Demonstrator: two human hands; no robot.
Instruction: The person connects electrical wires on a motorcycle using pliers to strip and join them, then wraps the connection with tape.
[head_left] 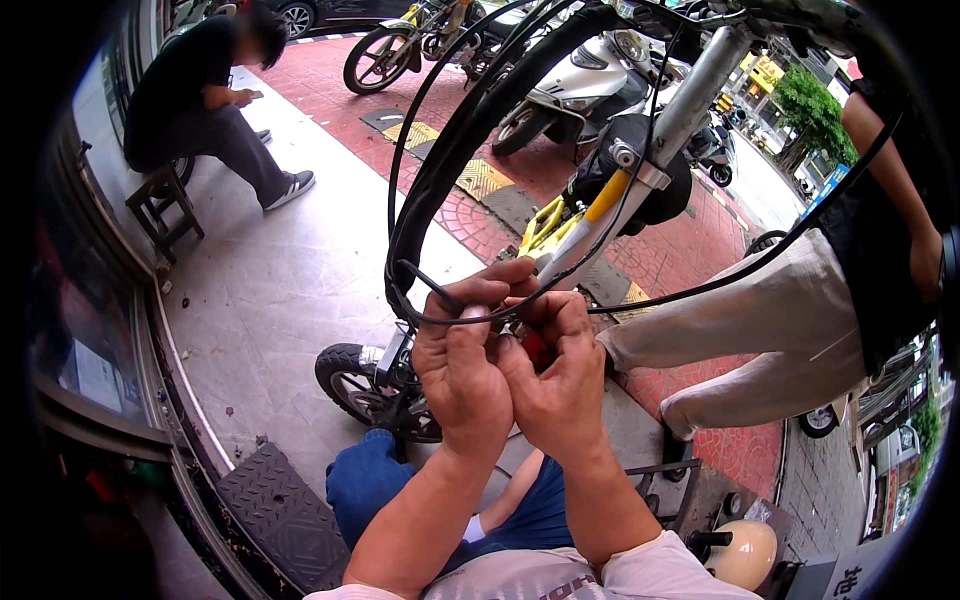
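Both of my hands are raised together at the middle, in front of a bike's white and yellow tube (590, 222). My left hand (462, 365) pinches a thin black cable (437, 320), which curves down from a thick black cable bundle (420, 200). Close against it, my right hand (555, 375) is closed too, thumb and fingers pressed together where the cable passes. What its fingertips grip is hidden. A bit of red shows between the hands, too small to name. Above them, a grey metal tube (700, 95) slants up to the handlebar area.
A small wheel (350, 385) stands below my hands. To the right is a person in light trousers (740, 340); at the far left another sits on a dark stool (165, 210). A ribbed black ramp (285, 515) lies near the doorway. Parked scooters (575, 85) line the back.
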